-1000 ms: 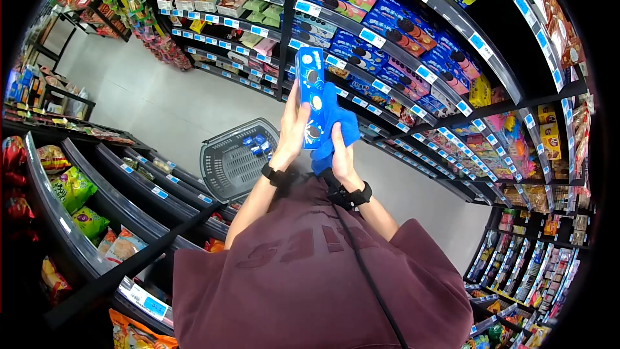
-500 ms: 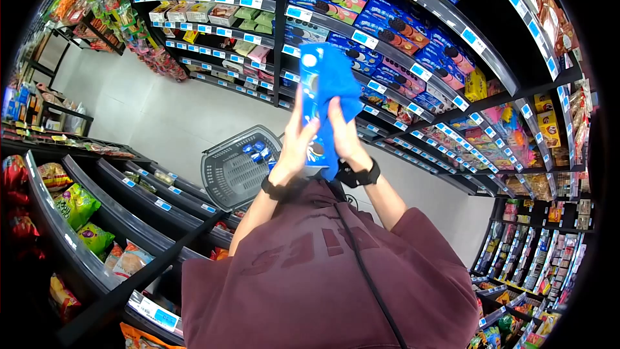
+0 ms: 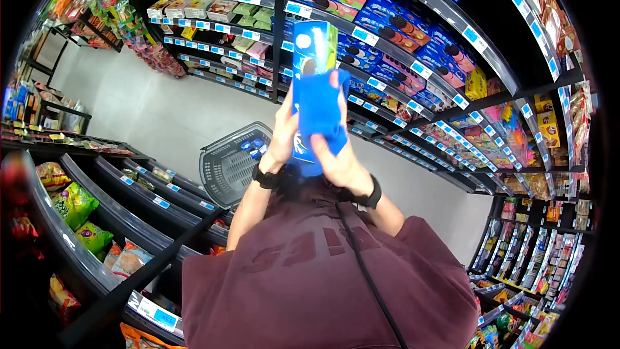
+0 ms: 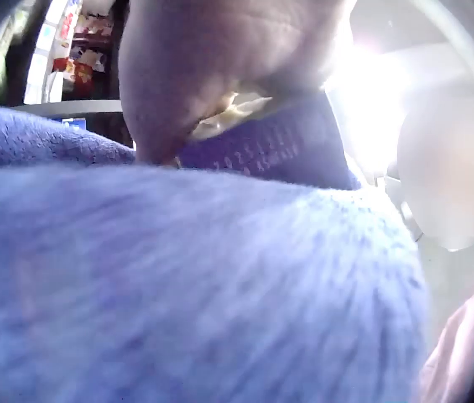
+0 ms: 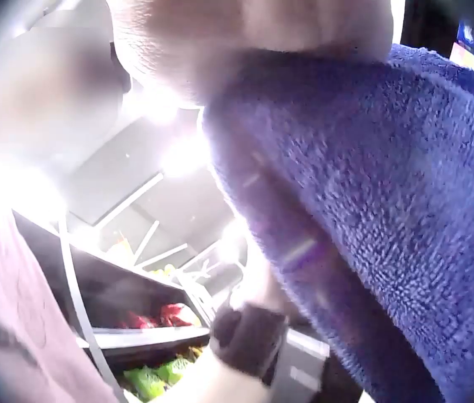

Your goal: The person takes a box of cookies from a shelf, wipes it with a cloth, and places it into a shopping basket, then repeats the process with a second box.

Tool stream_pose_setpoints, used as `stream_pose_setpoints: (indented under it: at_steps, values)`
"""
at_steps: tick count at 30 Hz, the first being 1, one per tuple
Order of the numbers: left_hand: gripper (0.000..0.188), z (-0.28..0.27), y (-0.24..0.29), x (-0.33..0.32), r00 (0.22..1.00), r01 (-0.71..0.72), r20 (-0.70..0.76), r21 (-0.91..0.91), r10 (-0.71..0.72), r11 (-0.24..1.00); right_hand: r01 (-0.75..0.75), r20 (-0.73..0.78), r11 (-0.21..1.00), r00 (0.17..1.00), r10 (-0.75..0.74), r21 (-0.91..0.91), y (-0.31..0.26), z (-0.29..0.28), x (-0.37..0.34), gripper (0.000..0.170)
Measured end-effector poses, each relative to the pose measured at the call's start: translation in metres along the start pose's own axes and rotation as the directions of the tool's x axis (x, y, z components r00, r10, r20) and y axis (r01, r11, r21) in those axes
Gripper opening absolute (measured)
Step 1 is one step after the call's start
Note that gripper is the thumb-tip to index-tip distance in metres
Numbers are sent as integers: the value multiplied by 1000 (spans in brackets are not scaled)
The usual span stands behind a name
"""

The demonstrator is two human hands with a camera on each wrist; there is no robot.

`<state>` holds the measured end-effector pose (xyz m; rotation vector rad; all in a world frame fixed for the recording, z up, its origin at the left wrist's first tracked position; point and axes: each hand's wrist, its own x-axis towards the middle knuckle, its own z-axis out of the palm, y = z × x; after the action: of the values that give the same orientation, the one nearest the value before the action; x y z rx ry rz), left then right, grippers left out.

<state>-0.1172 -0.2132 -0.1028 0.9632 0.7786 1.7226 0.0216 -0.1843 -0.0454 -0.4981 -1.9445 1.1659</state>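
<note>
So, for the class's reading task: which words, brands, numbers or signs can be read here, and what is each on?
"IES", upside down, on the sweatshirt; its other letters are unclear.
"2025", seemingly, stamped on the held box; its other print is blurred.
Price tags and shelf packets: too small or blurred to read.

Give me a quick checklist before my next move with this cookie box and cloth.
1. Left hand grips the blue cookie box: ok.
2. Right hand holds the blue cloth: ok.
3. Box side facing you uncovered: not ok, cloth hides its middle.
4. Box surface free of dust: cannot tell.
5. Space in the shopping basket: ok, bare bottom shows beside blue packets.
</note>
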Motion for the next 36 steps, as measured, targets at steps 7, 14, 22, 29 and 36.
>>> stream_pose_setpoints:
  at_steps: [7, 14, 22, 29, 36]
  values:
    - [84, 46, 19, -13, 996, 23, 91, 44, -27, 999, -142, -50, 942, 985, 165, 304, -1, -39, 35, 71]
    - [81, 47, 18, -7, 933, -154, -160, 634, 324, 758, -193, 60, 861, 981, 186, 471, 13, -13, 0, 71]
    - [102, 55, 24, 8, 936, -105, -199, 630, 291, 770, -288, -59, 734, 912, 407, 615, 57, -1, -52, 62]
    - [86, 60, 27, 11, 985, -39, -171, -51, 30, 998, -349, 14, 460, 809, 588, 817, 63, -20, -59, 50]
    - [90, 46, 28, 8, 981, 56, -162, -284, -106, 957, -371, -64, 566, 794, 604, 736, 52, -31, -44, 44]
